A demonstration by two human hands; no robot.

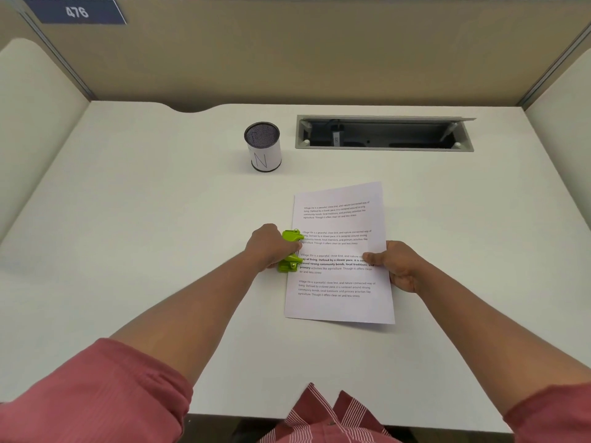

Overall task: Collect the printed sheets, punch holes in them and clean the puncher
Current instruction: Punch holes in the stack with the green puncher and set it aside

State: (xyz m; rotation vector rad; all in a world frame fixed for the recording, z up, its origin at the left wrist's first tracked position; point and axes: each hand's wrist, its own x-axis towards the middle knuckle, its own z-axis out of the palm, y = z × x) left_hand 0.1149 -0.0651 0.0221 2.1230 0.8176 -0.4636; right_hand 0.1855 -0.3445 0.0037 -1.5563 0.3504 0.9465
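White printed sheets (339, 302) with four blocks of text lie on the white desk (144, 235), slightly tilted. A lime-green hole puncher (291, 251) sits over the middle of their left edge. My left hand (270, 247) rests on top of the puncher and grips it, hiding most of its body. My right hand (396, 265) holds the sheets at their right edge, thumb on top of the paper and fingers curled at the edge.
A black mesh cup (263, 147) with a white label marked N stands behind the sheets to the left. An open cable tray (383, 133) is sunk into the desk at the back right. Beige partition walls (287, 52) enclose the desk.
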